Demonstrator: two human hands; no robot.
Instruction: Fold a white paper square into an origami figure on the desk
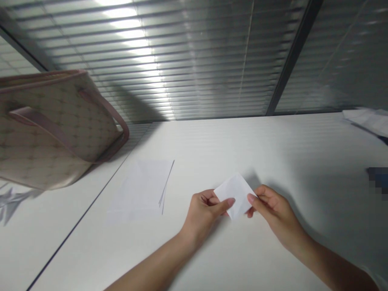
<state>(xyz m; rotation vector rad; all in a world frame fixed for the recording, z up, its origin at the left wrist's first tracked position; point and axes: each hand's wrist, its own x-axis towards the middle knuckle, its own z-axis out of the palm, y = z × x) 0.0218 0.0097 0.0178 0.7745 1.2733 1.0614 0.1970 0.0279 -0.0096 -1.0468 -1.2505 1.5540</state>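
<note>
- Huge glass partition [194, 60] across the back, slatted blinds behind it, long streak of ceiling light bouncing off the slats, dark frame post toward the right
- White desk [303, 149] filling the lower half, smooth matte laminate, thin dark seam running diagonally on the left side
- Beige tote bag [51, 135] at upper left past the seam, all-over woven monogram pattern, dusty-pink trim and flat strap handles, soft slouchy shape, tilted look from the wide lens
- Loose papers [368, 120] at the far right edge of the desk, partly out of frame, next to a dark pixelated blob, too blurry to identify
- Thin stack of white sheets [139, 190] lying flat left of the hands, near the seam, edges slightly fanned on the right, plain matte paper
- Left hand [201, 214] and right hand [275, 206] raised just above the desk, bare forearms coming in from the bottom
- Small white paper square [235, 196] held between both hands above the desk, turned like a diamond, crisp and thin, maybe folded but hard to tell
- Fingers [251, 198] closed in a pinch on opposite corners, thumbs on top, left and right both gripping
- Handy tip: light pinch, fingertips only, keeps the paper flat and free of dents
</note>
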